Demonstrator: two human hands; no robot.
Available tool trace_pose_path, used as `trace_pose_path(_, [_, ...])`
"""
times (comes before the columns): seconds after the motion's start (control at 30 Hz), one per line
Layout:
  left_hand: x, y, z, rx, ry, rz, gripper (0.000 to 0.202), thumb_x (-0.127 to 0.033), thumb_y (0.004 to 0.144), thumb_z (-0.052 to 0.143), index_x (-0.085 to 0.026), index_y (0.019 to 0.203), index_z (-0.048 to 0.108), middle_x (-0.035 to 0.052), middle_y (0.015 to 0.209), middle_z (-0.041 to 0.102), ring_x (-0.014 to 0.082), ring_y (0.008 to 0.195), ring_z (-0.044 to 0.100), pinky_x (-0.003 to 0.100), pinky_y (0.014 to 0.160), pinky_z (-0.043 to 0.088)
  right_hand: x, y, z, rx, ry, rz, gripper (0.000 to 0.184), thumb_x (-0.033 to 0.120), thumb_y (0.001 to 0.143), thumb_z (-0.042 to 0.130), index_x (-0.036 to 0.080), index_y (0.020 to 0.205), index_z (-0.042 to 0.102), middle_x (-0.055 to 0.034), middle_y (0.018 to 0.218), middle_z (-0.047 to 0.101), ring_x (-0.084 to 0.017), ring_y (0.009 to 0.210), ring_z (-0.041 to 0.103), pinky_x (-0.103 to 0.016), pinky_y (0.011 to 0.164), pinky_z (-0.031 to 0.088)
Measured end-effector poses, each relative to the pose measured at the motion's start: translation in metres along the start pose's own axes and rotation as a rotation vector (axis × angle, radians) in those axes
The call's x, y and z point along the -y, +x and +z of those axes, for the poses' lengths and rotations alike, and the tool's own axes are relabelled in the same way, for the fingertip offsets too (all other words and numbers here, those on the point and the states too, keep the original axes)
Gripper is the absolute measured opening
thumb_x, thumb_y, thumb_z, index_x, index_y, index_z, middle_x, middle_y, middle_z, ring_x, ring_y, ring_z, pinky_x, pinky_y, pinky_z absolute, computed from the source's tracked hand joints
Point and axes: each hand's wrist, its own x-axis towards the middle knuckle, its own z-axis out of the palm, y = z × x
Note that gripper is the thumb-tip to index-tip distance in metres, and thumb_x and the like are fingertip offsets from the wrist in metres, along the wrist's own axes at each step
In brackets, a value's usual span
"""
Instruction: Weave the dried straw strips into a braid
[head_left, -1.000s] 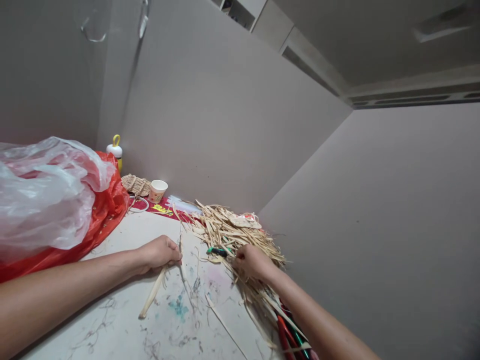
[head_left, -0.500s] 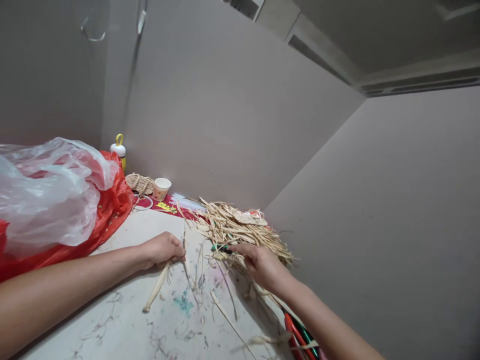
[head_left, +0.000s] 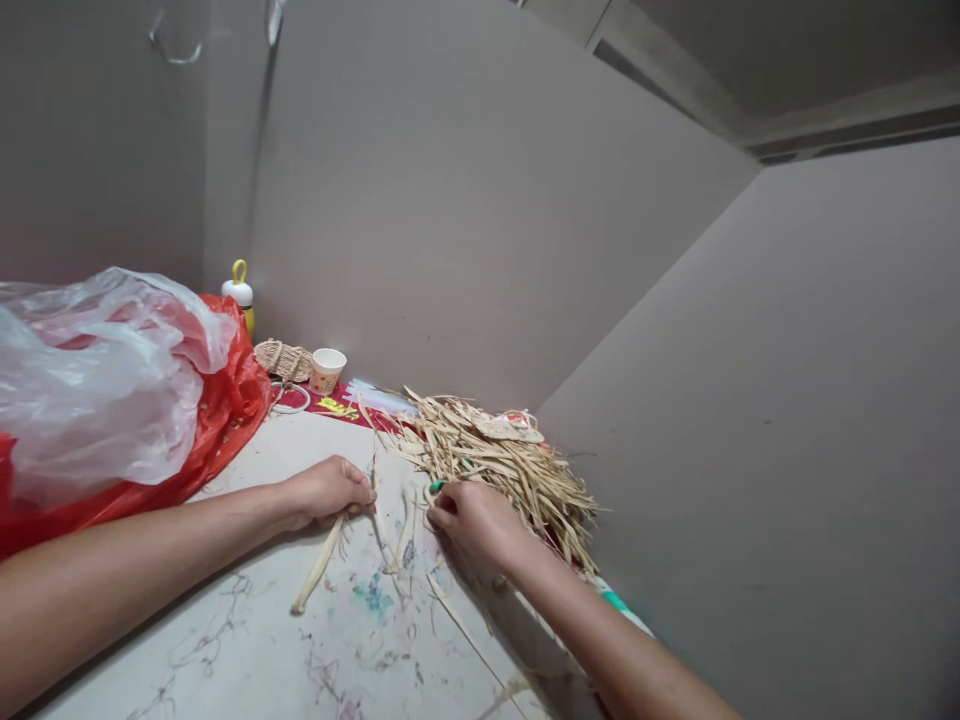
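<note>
My left hand [head_left: 334, 490] rests low over the white tabletop [head_left: 247, 620] with its fingers pinched on a thin dry straw strip [head_left: 319, 570]. The strip's wide pale end slants down toward me below the hand. To the right, my right hand [head_left: 476, 520] is closed, its fingers curled down at the front edge of the straw pile [head_left: 495, 450]. A bit of a small green-and-black tool [head_left: 436, 487] shows at its fingers; the rest is covered. Between the hands lie loose straw strips [head_left: 405, 530].
Crumpled clear plastic [head_left: 112, 380] and a red bag [head_left: 240, 390] fill the left. Along the wall stand a yellow-and-white bottle [head_left: 238, 295], a woven straw piece [head_left: 283, 360] and a paper cup [head_left: 328, 370]. One long strip [head_left: 472, 640] lies in front.
My right hand has drawn its outstretched index finger in and curled over the green-and-black tool, shifting a little left. My left hand keeps its pinch. The view has tilted slightly.
</note>
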Motion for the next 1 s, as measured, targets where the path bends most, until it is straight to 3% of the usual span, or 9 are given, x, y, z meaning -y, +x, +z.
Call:
trace_pose_path(0.07, [0.001,0.000,-0.001,-0.001,-0.007,0.000,0.027,-0.040,0.062,0.064,-0.013,0.065,0.062,-0.0080,0.043,0.040,0.0039,0.033,0.023,0.023,0.034,0.010,-0.004,0.002,0.003,0.017,0.003,-0.006,0.014,0.020,0.073,0.055,0.019,0.066,0.066,-0.0046,0.068,0.067,-0.015,0.061,0.055,-0.024,0.053,0.028])
trace_pose_path(0.17, [0.000,0.000,-0.001,-0.002,-0.020,-0.008,0.026,-0.039,0.061,0.064,-0.014,0.065,0.062,-0.0077,0.044,0.042,0.0039,0.032,0.024,0.023,0.035,0.010,-0.011,-0.001,-0.012,0.005,0.166,-0.003,0.016,0.020,0.075,0.051,0.018,0.063,0.061,-0.0020,0.062,0.063,-0.014,0.057,0.053,-0.023,0.053,0.031])
trace_pose_path(0.23, [-0.001,-0.001,-0.002,0.006,-0.038,-0.019,0.024,-0.038,0.060,0.064,-0.014,0.065,0.061,-0.0076,0.044,0.042,0.0036,0.032,0.023,0.022,0.035,0.010,-0.012,-0.006,-0.029,0.010,0.446,0.037,0.018,0.027,0.076,0.054,0.017,0.061,0.055,-0.0001,0.057,0.058,-0.012,0.051,0.050,-0.023,0.050,0.033])
trace_pose_path(0.33, [-0.003,-0.002,-0.002,0.029,-0.070,-0.034,0.020,-0.034,0.060,0.063,-0.015,0.061,0.059,-0.0077,0.043,0.041,0.0033,0.033,0.022,0.022,0.036,0.009,-0.002,-0.014,-0.051,0.044,0.925,0.135,0.021,0.037,0.072,0.065,0.019,0.072,0.055,0.0011,0.060,0.061,-0.010,0.045,0.048,-0.021,0.043,0.032])
trace_pose_path(0.47, [-0.005,-0.004,-0.003,0.058,-0.103,-0.015,0.020,-0.034,0.061,0.063,-0.016,0.058,0.056,-0.0078,0.042,0.040,0.0034,0.034,0.021,0.023,0.037,0.008,0.026,-0.018,-0.047,0.153,1.291,0.187,0.032,0.039,0.064,0.074,0.018,0.083,0.059,0.0026,0.058,0.062,-0.006,0.040,0.046,-0.018,0.038,0.030])
trace_pose_path(0.73, [-0.007,-0.008,-0.002,0.050,-0.158,-0.010,0.025,-0.036,0.057,0.067,-0.016,0.056,0.053,-0.0090,0.039,0.037,0.0028,0.034,0.020,0.023,0.037,0.007,0.066,-0.015,0.013,0.288,1.200,0.207,0.030,0.044,0.069,0.063,0.016,0.065,0.054,0.0041,0.040,0.055,-0.004,0.027,0.035,-0.017,0.030,0.021])
trace_pose_path(1.0, [-0.003,-0.005,-0.001,0.036,-0.145,0.030,0.032,-0.043,0.056,0.070,-0.016,0.059,0.054,-0.0091,0.042,0.038,0.0032,0.034,0.023,0.022,0.036,0.011,0.069,-0.015,0.021,0.366,1.165,0.162,0.025,0.041,0.075,0.053,0.018,0.066,0.050,0.0052,0.041,0.055,-0.004,0.026,0.033,-0.017,0.029,0.021])
